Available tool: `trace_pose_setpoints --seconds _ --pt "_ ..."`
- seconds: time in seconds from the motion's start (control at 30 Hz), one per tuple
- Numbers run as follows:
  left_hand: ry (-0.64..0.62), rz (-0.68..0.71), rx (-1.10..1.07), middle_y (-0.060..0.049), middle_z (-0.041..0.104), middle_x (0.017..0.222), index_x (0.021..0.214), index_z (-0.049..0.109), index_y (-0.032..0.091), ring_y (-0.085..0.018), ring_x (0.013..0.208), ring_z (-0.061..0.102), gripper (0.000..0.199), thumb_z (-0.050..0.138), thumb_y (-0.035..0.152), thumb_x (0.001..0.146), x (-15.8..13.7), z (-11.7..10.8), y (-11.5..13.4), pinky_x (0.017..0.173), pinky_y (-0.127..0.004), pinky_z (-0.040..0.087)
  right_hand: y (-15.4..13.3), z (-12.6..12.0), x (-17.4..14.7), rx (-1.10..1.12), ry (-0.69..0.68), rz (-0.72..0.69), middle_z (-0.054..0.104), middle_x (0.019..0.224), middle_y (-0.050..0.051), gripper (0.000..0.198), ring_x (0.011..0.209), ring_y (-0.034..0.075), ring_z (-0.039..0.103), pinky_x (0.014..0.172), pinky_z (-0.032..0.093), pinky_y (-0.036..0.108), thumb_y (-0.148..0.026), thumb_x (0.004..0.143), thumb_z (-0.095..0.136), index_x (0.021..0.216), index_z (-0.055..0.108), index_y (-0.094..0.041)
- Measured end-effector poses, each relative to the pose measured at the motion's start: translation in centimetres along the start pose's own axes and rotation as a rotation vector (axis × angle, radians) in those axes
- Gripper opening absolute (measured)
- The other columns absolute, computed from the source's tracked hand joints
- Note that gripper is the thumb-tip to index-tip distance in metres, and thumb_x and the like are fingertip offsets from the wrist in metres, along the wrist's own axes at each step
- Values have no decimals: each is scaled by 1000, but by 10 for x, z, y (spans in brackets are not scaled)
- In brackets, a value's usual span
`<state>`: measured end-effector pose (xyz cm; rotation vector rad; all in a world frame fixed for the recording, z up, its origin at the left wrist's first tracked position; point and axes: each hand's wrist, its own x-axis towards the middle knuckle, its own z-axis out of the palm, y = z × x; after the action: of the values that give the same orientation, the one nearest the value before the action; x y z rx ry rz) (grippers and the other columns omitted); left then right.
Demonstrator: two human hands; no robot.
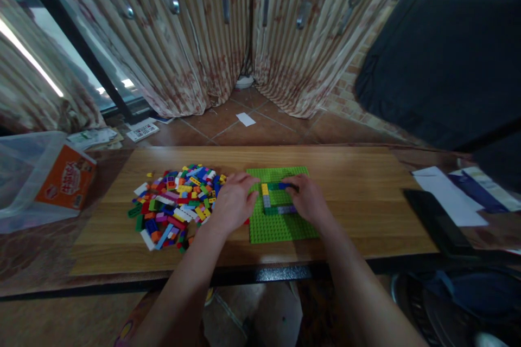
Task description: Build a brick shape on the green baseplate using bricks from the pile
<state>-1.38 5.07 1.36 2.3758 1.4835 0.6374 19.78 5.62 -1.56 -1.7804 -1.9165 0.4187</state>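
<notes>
A green studded baseplate (268, 231) lies on the wooden board. Bricks stand on it in a rectangular outline: a yellow brick (265, 189) and a grey brick (266, 202) on the left, with green and purple ones along the near side. My right hand (308, 199) is over the plate's right part, its fingers closed around a blue brick (282, 186) at the outline's far right corner. My left hand (235, 201) hovers at the plate's left edge, thumb and fingers apart, with nothing visible in it. A red brick partly shows beneath it.
A heap of mixed toy bricks (179, 203) spreads over the left of the wooden board (358, 200). A clear plastic box (28, 173) with an orange label stands far left. A black flat object (437, 219) and white paper (450, 195) lie right.
</notes>
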Motion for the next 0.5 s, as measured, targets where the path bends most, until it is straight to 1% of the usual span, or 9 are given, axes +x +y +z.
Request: trace_pose_setpoints --seconds 0.1,0.23,0.33,0.5 --pt "-28 75 46 -9 58 124 124 60 19 -24 113 50 37 53 24 88 0 13 12 101 -39 40 1 0 1 15 -10 -15 67 97 9 28 92 21 61 89 46 35 -10 81 54 100 74 -19" --pt "-42 91 140 -10 49 137 134 51 25 -29 120 44 45 52 32 90 -3 29 28 100 -46 39 3 1 1 35 -18 -22 67 95 8 30 89 20 61 87 47 35 -11 82 53 101 74 -21" --pt "-51 74 198 -12 45 140 134 51 25 -31 121 42 45 49 38 91 -5 38 36 99 -50 39 4 2 1 60 -14 -15 67 96 9 29 90 20 62 88 47 34 -11 83 53 100 74 -19" --pt "-43 50 236 -12 47 139 132 52 24 -31 121 42 43 45 40 93 -7 46 40 99 -51 38 6 4 3 88 -12 -9 68 96 10 27 89 20 63 87 48 34 -12 82 54 99 75 -18"
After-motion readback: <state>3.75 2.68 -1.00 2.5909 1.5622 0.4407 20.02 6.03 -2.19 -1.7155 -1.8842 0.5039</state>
